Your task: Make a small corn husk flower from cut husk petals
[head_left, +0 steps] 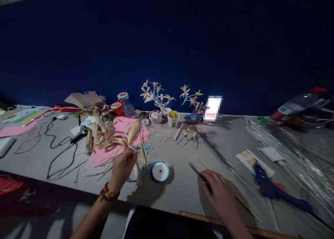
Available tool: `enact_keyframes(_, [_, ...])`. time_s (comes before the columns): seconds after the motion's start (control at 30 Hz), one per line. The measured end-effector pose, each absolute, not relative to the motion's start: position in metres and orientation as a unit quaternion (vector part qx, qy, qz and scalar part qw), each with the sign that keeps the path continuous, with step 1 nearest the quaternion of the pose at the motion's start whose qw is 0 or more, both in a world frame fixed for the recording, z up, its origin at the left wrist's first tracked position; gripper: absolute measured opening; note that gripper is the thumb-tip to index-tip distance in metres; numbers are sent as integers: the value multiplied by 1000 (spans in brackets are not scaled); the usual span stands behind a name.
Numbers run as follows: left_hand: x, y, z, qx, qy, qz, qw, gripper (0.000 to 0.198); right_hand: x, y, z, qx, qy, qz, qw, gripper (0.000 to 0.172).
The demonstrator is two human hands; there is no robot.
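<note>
The left hand (122, 167) is closed in a pinch on a dried husk strip (137, 172), which hangs from the fingertips just left of the ribbon spool (160, 171) and in front of the husk pile (104, 136) lying on the pink paper (104, 157). The right hand (221, 193) rests on the table (180, 193), fingers curled around a dark tool (197, 172), probably scissors, with its tip pointing up and left, well apart from the strip. The strip appears very light, thin and papery. It is likely brittle across the grain and prone to splitting along it. Hold it near the thicker end with a flat, light fingertip pinch, since a hard squeeze or sharp bend may crack it. A blue glue gun (271, 189) lies to the right.
</note>
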State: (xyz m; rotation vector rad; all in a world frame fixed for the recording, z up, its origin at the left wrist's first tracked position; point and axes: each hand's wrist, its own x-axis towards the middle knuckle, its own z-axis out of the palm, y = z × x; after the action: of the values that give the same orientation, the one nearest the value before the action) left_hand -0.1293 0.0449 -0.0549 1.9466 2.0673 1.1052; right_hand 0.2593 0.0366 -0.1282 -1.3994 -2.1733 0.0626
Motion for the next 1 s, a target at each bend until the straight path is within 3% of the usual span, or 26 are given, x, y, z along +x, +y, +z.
enact_keyframes(0.17, [-144, -4, -70, 594, 725, 345, 44, 27, 235, 39, -118, -509, -806, 61, 297, 23])
enact_keyframes(0.27, [-146, -18, -74, 613, 717, 324, 79, 11, 211, 42, -106, -484, -818, 103, 294, 24])
enact_keyframes(0.4, [-143, -21, -71, 680, 674, 271, 95, 50, 192, 57, -87, -466, -830, 127, 278, 21])
enact_keyframes(0.47, [-140, -18, -69, 702, 652, 280, 65, 56, 187, 68, -77, -468, -831, 115, 277, 21])
enact_keyframes(0.53, [-136, -15, -67, 713, 630, 307, 27, 48, 184, 79, -70, -469, -833, 102, 277, 22])
enact_keyframes(0.63, [-128, -12, -67, 716, 599, 359, 13, 21, 180, 100, -64, -461, -844, 92, 260, 21])
enact_keyframes(0.8, [-115, -14, -65, 699, 595, 394, 45, 39, 166, 134, -58, -454, -852, 96, 243, 21])
enact_keyframes(0.93, [-100, -16, -63, 720, 553, 409, 94, 22, 136, 121, -51, -410, -862, 153, 256, 20])
enact_keyframes(1.0, [-92, -13, -66, 709, 538, 439, 127, 29, 120, 104, -50, -367, -865, 220, 263, 18])
